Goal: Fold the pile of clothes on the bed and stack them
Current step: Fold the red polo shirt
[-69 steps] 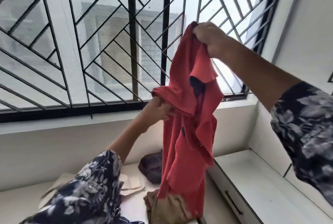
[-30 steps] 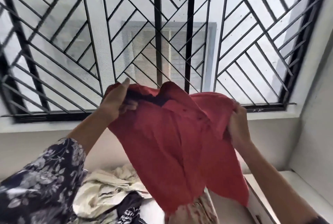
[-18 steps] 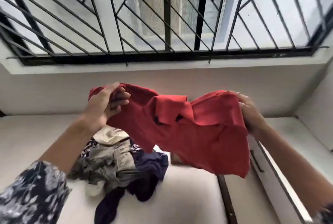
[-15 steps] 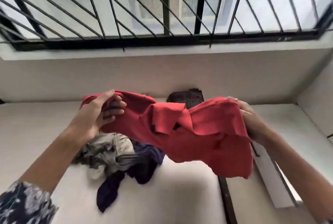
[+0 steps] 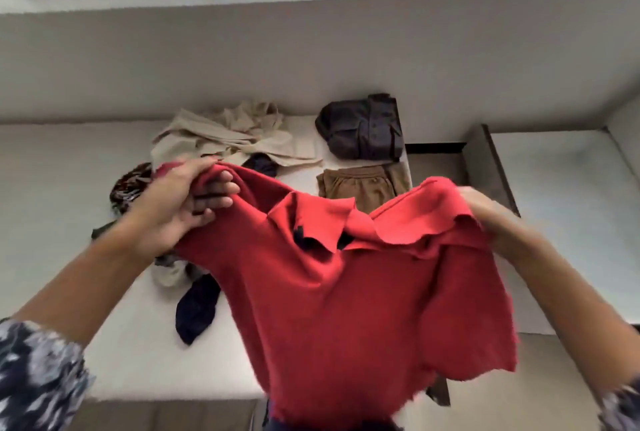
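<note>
The red shirt [image 5: 349, 292] hangs spread above the bed [image 5: 52, 188], collar up; the left hand [image 5: 180, 202] grips one shoulder, the blurred right hand [image 5: 485, 212] seems to pinch the other; next, I judge, lay it flat to fold; since earlier it has come down from window height, bunched then.

No text, label, brand or number can be read anywhere; the dark marks below the collar of the red shirt [image 5: 346, 309] may be buttons, too blurred to tell.
</note>
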Tool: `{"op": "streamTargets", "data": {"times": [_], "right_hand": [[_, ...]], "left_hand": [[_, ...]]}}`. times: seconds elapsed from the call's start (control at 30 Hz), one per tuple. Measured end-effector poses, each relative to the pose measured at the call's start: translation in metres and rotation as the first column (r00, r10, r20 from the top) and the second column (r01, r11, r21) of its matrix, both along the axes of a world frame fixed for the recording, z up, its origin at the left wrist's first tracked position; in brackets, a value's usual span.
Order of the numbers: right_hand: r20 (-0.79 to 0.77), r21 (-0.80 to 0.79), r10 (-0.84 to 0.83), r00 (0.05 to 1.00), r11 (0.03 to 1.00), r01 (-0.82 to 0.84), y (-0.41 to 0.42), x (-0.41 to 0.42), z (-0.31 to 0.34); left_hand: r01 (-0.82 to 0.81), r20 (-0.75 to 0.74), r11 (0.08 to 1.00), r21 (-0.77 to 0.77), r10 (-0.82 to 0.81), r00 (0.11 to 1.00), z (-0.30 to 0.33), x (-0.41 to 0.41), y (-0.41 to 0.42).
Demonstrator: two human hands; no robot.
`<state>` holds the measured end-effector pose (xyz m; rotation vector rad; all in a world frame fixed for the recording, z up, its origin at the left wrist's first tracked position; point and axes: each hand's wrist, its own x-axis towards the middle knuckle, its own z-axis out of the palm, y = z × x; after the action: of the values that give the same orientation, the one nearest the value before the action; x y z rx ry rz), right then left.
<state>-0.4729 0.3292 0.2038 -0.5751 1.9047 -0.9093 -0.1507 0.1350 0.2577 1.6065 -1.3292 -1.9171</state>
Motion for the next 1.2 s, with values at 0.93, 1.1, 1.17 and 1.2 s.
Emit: {"op": "streamTargets", "data": {"times": [0.93,1.1,1.17,1.2], "right_hand": [[-0.192,0.595,0.311,0.931,0.791,-0.141,-0.143,-0.021,-0.332],[0.436,0.175,-0.415,0.798,0.909,0.378,-0.18,-0.053,-0.313],[0.346,0.011,-0.446,0.825,0.881,0.472,-0.175,-0.048,-0.326],[0.207,-0.055,-0.435,0.876,0.889,0.455,-0.169,-0.04,-0.334]], "left_hand": [[0.968,0.959,0.046,-0.248,-0.129,0.252,-0.412,-0.212,-0.076],[0.705,0.802,0.609,-0.362,-0.182,0.569,-0.389,-0.231,-0.103],[0.494,0.667,0.804,-0.33,-0.171,0.725,-0.393,-0.228,-0.105],[0.468,0.639,0.823,-0.321,-0.176,0.749,-0.395,-0.224,-0.1]]}}
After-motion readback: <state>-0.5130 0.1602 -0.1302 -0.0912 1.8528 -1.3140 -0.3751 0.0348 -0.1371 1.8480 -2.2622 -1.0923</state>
